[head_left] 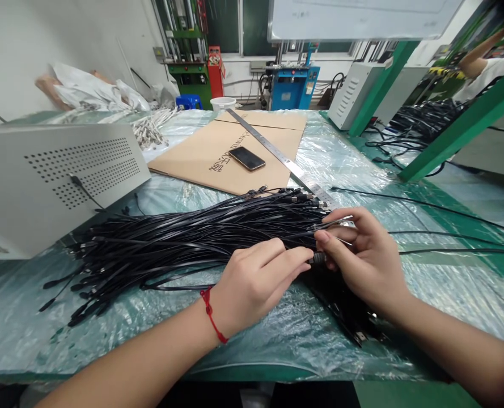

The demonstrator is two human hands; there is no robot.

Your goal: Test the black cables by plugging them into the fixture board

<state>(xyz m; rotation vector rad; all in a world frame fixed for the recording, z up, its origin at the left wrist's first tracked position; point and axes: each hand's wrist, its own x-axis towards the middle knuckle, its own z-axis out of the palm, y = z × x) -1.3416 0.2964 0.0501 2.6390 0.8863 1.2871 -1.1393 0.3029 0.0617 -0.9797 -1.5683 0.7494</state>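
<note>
A long bundle of black cables (183, 226) lies across the table, connectors at both ends. At its right end my left hand (262, 277), with a red string at the wrist, is closed, fingertips pinching a dark ribbed connector (318, 258). My right hand (362, 255) is closed at the other side of that connector and also holds a thin metal tool, perhaps tweezers (339, 222), between thumb and fingers. Below my hands, more black cables (341, 306) lie with metal plugs toward the front edge.
A phone (247, 158) and a long steel ruler (269, 146) rest on flat cardboard (196, 153). A grey perforated box (64, 181) stands left, white cables (153, 126) behind it. Green posts (460, 124) and another person's arm (485, 54) are at right.
</note>
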